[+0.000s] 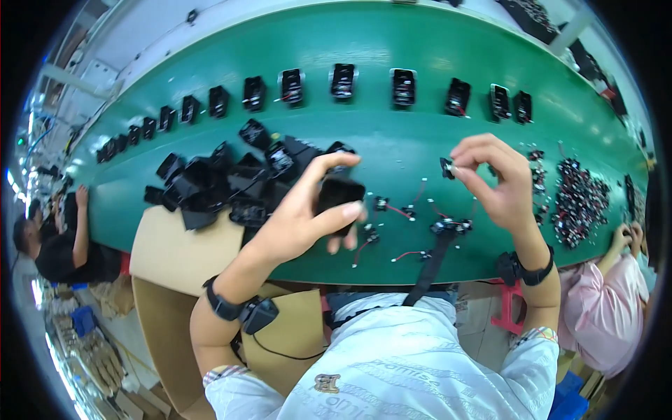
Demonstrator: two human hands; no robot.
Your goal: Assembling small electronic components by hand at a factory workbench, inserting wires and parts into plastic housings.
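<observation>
My left hand (297,217) is closed around a black plastic housing (339,196), thumb across its near side and fingers behind it. To the right, my right hand (497,178) pinches a small black part (446,168) between thumb and fingertips, raised above the table and apart from the housing. Between and below my hands lie several small black parts with red wires (399,208) and a small cluster of them (451,225). Beyond my left hand spreads a heap of black housings (210,175).
A row of black housings (343,82) curves along the green table (378,42). At the right lies a pile of small parts (581,203). An open cardboard box (185,248) stands at the near left edge. People sit at both sides, one in black (59,248), one in pink (605,308).
</observation>
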